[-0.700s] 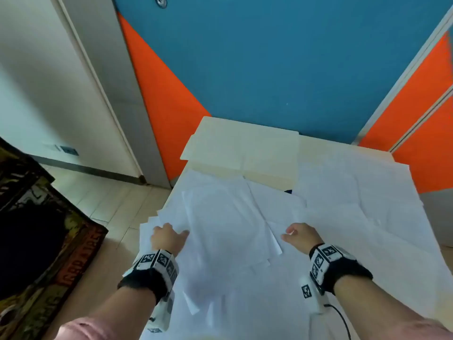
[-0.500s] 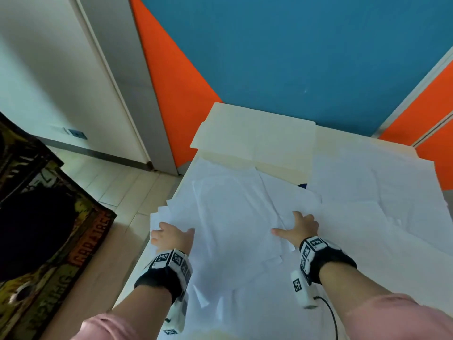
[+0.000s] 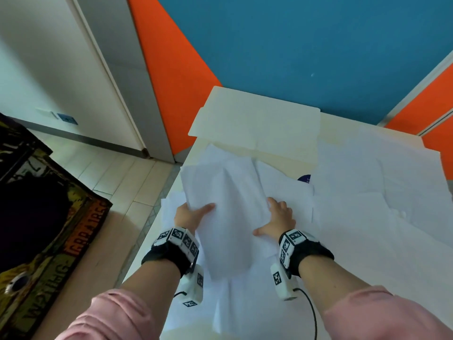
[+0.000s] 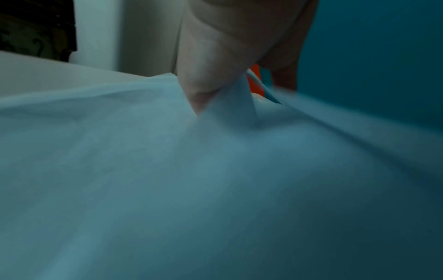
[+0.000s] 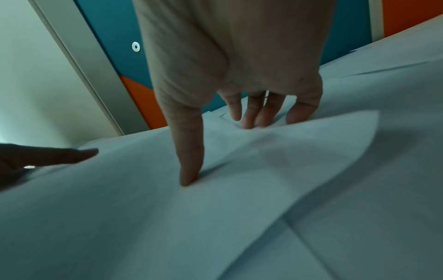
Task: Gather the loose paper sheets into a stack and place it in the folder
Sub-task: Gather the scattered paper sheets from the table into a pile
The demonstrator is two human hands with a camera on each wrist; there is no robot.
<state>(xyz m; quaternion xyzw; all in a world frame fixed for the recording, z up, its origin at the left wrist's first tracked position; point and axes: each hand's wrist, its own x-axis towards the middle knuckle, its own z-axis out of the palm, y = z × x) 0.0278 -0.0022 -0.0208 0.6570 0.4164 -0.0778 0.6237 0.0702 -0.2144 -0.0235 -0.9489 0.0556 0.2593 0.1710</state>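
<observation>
White paper sheets (image 3: 228, 192) lie overlapped across the table, with more spread to the right (image 3: 380, 182). My left hand (image 3: 191, 214) grips the left edge of a bunch of sheets, thumb on top, fingers hidden beneath. In the left wrist view the thumb (image 4: 201, 89) presses into the paper (image 4: 167, 170). My right hand (image 3: 277, 219) lies flat on the sheets with straight, spread fingers (image 5: 249, 115) and the thumb (image 5: 189, 166) touching paper (image 5: 263, 189). The sheets bulge upward between the two hands. A cream folder (image 3: 257, 121) lies open at the table's far end.
The table's left edge (image 3: 157, 241) drops to a tiled floor. A dark patterned box (image 3: 49, 229) stands on the floor at left. A small dark blue object (image 3: 305, 179) peeks from under the sheets. A blue and orange wall (image 3: 294, 45) backs the table.
My left hand has taken hold of the sheets' left edge and pushed it inward. The right hand slid left on the paper. The sheets now hump up between them.
</observation>
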